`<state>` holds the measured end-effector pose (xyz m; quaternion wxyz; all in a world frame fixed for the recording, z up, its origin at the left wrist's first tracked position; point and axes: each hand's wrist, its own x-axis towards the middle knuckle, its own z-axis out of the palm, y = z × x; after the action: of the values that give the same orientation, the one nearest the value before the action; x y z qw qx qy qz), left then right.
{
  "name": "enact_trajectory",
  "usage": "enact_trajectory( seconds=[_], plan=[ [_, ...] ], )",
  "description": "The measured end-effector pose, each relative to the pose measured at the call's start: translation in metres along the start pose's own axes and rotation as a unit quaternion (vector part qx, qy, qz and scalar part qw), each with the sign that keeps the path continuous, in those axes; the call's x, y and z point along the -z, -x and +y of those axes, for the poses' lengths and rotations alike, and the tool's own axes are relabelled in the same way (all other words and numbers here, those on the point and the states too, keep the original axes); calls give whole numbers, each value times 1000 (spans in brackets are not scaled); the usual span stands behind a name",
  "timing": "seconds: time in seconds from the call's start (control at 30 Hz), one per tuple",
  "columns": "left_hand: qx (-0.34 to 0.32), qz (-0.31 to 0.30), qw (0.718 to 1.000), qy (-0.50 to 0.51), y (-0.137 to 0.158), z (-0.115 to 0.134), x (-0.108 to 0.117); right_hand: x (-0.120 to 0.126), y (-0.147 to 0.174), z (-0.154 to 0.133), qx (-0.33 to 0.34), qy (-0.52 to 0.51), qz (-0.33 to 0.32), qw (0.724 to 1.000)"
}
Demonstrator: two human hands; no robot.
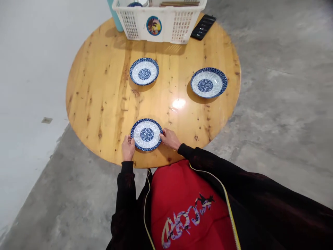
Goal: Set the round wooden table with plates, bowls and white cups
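Observation:
A blue-and-white patterned plate (147, 134) is near the front edge of the round wooden table (104, 104), between my two hands. My left hand (128, 148) grips its left rim, thumb on top and fingers curled at the edge. On the opposite side, my right hand (169, 138) pinches the right rim. Whether the plate rests on the wood or is slightly raised, I cannot tell. Farther back sits a second patterned plate (144, 71), left of the middle. A third, larger-looking plate (208, 83) lies toward the right side.
At the back of the table stands a white plastic basket (166, 26) with dishes and wooden chopsticks (179, 4) inside. A black ridged tray (203, 27) lies at its right, a light-blue cylinder (116, 17) at its left. A white wall (39, 69) is on the left.

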<state>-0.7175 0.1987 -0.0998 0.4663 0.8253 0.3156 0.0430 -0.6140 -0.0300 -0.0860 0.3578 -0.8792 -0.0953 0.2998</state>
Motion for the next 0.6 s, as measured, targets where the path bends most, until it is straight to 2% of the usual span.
enact_trajectory(
  seconds=[0.2,0.37,0.6],
  plan=[
    [19,-5,1000,-10,0,3,0,5,3,0,17,-34,-37,999],
    [49,49,998,-11,12,4,-1,12,6,11,19,-113,-92,989],
    [130,110,985,19,48,-12,9,23,-4,45,-34,-274,-32,961]
  ],
)
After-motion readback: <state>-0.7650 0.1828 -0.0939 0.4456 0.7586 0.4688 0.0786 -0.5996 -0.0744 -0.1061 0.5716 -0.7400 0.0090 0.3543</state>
